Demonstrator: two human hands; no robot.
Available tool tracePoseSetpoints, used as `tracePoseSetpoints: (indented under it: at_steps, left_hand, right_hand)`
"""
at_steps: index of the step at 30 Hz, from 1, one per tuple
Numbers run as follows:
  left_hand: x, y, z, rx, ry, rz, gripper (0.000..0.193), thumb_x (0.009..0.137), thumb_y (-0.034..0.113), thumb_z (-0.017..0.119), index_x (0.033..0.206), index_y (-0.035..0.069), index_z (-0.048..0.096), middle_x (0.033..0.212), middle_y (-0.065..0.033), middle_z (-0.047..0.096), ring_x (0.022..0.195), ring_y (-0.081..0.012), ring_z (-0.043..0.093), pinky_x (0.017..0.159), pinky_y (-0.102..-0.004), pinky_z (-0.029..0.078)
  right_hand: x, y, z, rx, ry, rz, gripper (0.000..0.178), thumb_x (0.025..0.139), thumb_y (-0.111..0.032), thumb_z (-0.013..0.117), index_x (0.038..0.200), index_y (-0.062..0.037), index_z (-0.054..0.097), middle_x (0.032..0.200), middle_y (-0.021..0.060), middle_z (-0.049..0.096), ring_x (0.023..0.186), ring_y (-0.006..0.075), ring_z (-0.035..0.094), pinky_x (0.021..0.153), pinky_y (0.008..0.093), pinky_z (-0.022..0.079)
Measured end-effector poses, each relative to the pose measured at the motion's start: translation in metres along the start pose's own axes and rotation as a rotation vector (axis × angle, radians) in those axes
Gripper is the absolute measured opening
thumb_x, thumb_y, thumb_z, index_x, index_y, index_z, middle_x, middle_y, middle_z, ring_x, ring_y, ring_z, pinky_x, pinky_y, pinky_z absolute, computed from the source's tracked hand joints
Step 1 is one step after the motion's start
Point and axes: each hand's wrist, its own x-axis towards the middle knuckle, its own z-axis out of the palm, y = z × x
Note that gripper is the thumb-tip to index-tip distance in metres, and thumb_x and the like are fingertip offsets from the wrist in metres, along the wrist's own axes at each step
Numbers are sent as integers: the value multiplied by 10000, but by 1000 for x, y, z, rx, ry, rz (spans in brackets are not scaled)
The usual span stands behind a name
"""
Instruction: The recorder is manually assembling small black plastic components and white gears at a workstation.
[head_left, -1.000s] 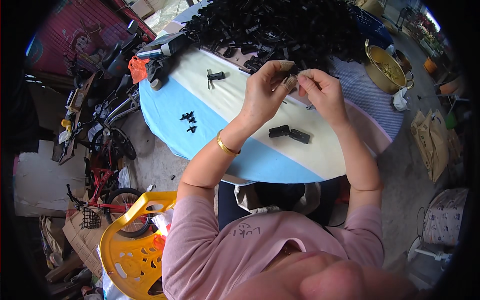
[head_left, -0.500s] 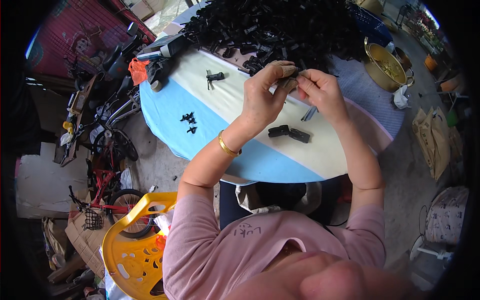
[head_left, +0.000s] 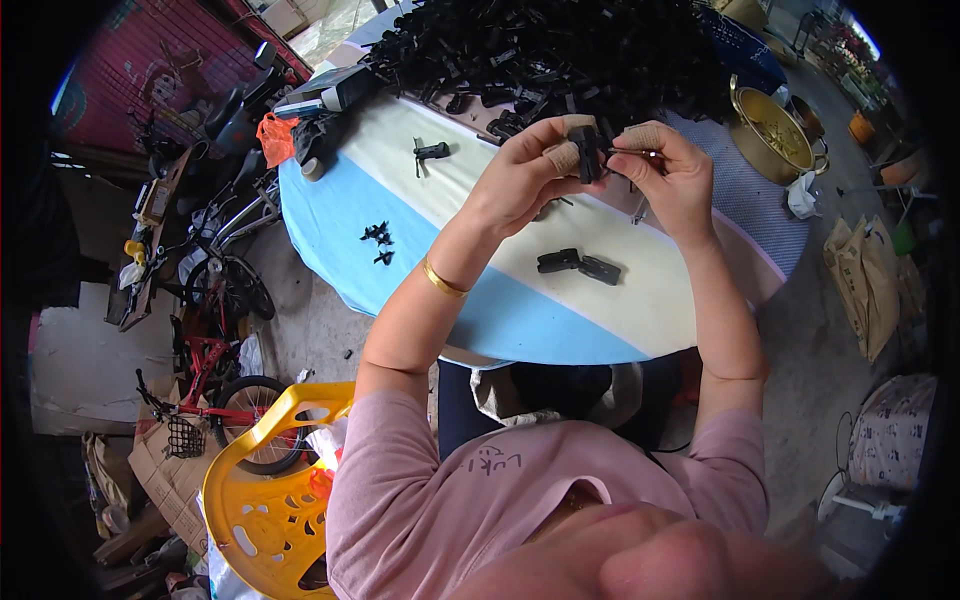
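Note:
Over the far part of the round table, my left hand (head_left: 525,170) grips a black plastic part (head_left: 588,158) between thumb and fingers, its fingertips wrapped in tan tape. Just to its right, my right hand (head_left: 672,175) pinches a thin dark rod (head_left: 640,153) whose tip points at the black part; whether the two touch I cannot tell. Below the hands lie two black rectangular pieces (head_left: 580,265), end to end. Farther left is a single black part with a thin pin (head_left: 432,152), and several tiny black pieces (head_left: 378,237) sit on the blue stripe.
A large heap of black plastic parts (head_left: 540,60) covers the table's far side. The striped tablecloth (head_left: 540,320) ends close in front of me. A brass-coloured pot (head_left: 775,135) stands at the right, a yellow plastic chair (head_left: 255,510) at my left, and a red bicycle (head_left: 215,375) beyond it.
My hands have drawn apart, the right one moving right and slightly down. The black part in my left hand and the thin rod in my right now show clearly.

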Motion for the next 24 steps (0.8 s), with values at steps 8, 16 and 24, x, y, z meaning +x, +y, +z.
tracePoseSetpoints:
  at_steps: [8, 16, 24]
  left_hand:
    - [-8, -15, 14, 608, -40, 252, 442, 838, 9, 531, 1243, -23, 356, 1048, -94, 546, 928, -163, 567, 815, -253, 465]
    - [-2, -9, 7, 501, 113, 223, 314, 801, -35, 555, 1096, -9, 450, 962, -67, 565, 892, -114, 545, 783, -236, 465]
    - [-3, -10, 8, 563, 129, 307, 252, 794, -35, 573, 1026, -14, 478, 914, -57, 563, 840, -95, 542, 755, -223, 468]
  right_hand:
    - [1, 11, 3, 30, -109, 282, 139, 765, -66, 657, 860, -25, 565, 778, 2, 580, 664, 39, 519, 590, 146, 425]
    - [2, 5, 3, 427, -142, 592, 150, 876, -147, 520, 932, -28, 592, 651, -21, 511, 463, -21, 302, 393, 130, 204]
    - [-2, -3, 11, 138, -130, 428, 137, 869, -114, 520, 920, -24, 609, 597, -40, 492, 461, -14, 315, 399, 138, 221]
